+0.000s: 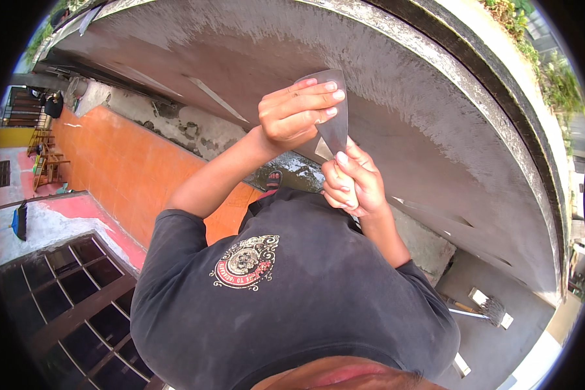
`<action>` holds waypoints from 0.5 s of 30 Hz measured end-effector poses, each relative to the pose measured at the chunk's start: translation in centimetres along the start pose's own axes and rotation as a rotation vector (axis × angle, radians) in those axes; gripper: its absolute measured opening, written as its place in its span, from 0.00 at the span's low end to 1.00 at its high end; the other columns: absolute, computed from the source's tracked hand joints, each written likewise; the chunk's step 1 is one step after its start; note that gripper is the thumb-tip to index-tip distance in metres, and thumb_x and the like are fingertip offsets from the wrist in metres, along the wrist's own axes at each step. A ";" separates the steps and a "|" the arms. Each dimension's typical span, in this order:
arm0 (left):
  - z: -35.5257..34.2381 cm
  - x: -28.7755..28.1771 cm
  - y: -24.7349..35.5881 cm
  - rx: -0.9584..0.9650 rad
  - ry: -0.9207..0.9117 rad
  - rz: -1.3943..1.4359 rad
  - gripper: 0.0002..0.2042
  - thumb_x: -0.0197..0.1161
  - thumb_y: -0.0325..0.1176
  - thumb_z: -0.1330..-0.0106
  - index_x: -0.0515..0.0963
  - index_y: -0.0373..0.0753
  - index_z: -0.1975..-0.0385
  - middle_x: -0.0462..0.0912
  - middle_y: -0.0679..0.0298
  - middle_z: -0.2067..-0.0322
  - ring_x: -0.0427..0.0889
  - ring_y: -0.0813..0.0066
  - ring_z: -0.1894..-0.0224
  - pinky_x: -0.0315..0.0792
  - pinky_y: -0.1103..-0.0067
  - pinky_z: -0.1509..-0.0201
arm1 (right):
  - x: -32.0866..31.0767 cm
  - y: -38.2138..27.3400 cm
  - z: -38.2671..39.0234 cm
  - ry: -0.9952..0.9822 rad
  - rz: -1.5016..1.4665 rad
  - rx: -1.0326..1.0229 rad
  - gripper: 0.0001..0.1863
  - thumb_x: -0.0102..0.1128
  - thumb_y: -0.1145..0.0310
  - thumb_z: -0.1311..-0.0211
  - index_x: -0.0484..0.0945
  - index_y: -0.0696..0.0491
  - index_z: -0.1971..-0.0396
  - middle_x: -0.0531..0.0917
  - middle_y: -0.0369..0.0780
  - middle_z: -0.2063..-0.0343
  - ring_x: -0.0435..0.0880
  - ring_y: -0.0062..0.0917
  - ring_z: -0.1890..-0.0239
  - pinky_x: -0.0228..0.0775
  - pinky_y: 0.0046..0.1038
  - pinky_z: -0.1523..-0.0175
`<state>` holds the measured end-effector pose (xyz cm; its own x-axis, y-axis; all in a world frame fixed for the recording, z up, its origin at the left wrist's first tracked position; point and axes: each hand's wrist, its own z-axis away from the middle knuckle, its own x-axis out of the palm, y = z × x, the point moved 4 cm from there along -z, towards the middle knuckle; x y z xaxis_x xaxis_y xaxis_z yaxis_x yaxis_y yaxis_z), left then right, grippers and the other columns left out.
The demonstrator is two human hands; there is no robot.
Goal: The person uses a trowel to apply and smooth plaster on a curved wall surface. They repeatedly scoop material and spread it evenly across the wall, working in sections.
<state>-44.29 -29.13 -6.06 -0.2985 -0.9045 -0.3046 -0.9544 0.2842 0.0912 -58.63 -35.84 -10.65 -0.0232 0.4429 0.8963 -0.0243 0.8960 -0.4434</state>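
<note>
My right hand (354, 179) is closed round the pale handle (350, 195) of a putty knife, which points up and away from me. The dark, flared blade (336, 130) of the putty knife rises between my hands. My left hand (299, 112) holds the blade's left side, its fingers laid together across the blade's face; the left thumb is hard to make out. A small pale patch shows behind the lower blade, and I cannot tell what it is. Just beyond my hands stands a grey wall (429, 130) with a patchy, streaked coating.
A brush (494, 311) with pale ends lies on the grey ground at the lower right, beside a thin stick. An orange surface (136, 166) runs along the left. Wooden chairs (45, 159), a dark barred window (71, 305) and a blue-black umbrella (20, 221) are farther left.
</note>
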 end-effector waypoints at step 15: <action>0.2 0.2 0.2 -0.034 0.038 -0.113 0.09 0.67 0.15 0.50 0.82 0.39 0.75 0.90 0.61 0.61 0.88 0.65 0.52 0.80 0.70 0.43 | -1.6 0.1 0.3 0.031 0.014 0.018 0.24 0.40 0.66 0.19 0.60 0.39 0.28 0.67 0.35 0.82 0.61 0.14 0.90 0.53 0.16 0.87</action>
<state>-44.56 -29.12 -6.29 -0.1880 -0.9418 -0.2786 -0.9814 0.1690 0.0909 -58.86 -36.48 -12.08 0.0069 0.4568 0.8896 -0.0418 0.8889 -0.4561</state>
